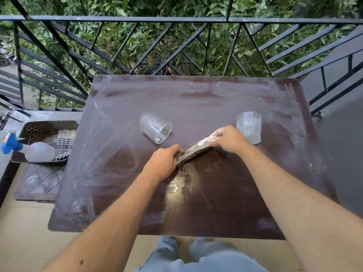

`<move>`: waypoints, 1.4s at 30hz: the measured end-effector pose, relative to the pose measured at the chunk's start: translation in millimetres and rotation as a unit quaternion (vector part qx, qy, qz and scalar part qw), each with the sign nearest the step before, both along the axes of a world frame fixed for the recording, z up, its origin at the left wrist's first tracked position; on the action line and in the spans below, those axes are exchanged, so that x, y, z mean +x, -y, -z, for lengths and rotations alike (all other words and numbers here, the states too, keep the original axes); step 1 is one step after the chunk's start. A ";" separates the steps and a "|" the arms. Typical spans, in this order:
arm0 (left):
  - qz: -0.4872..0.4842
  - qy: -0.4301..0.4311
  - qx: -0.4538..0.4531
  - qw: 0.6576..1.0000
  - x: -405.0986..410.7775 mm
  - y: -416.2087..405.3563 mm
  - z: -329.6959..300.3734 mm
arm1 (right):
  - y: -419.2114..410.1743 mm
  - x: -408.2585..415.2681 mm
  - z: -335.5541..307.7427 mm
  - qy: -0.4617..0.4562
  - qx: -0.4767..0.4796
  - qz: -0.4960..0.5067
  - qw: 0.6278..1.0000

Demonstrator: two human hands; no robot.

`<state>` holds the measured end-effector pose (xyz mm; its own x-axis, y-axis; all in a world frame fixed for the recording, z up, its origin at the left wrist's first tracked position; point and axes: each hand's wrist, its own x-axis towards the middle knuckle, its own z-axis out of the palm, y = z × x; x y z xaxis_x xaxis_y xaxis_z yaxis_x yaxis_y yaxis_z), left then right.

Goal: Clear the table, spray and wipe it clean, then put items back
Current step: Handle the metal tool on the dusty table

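The dark brown table (225,203) is streaked with white dusty smears. Near its middle both hands grip one flat grey object (193,152), tilted and seen edge-on; what it is I cannot tell. My left hand (163,163) holds its near left end. My right hand (227,139) holds its far right end, where something pale and crumpled shows. A clear glass (155,127) lies on its side just beyond the hands. Another clear glass (249,127) stands upright behind my right hand.
Left of the table, a dark perforated tray (47,126) on a low ledge holds a spray bottle (39,152) with a blue trigger and a striped cloth (64,143). A black metal railing (176,19) runs close behind the table. A dark mat (39,183) lies below.
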<state>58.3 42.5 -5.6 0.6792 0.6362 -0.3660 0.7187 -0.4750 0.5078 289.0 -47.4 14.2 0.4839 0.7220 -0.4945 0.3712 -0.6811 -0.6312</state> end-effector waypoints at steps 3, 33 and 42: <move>0.004 -0.013 0.006 1.000 -0.2 -1.4 -0.6 | 2.8 -1.9 6.3 0.014 -0.012 -0.021 1.000; -0.003 -0.019 0.056 0.998 -2.8 14.6 -5.4 | 25.9 -18.6 15.6 0.012 0.068 -0.070 0.995; -0.037 0.008 0.054 0.998 -11.7 20.9 -10.5 | 33.9 -29.6 20.2 0.087 0.092 -0.178 0.976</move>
<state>46.7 21.6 4.9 0.6346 0.7197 -0.2817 0.7458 -0.4746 0.4675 259.3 -81.4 -6.0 0.2505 0.9287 -0.2735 0.6761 -0.3700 -0.6372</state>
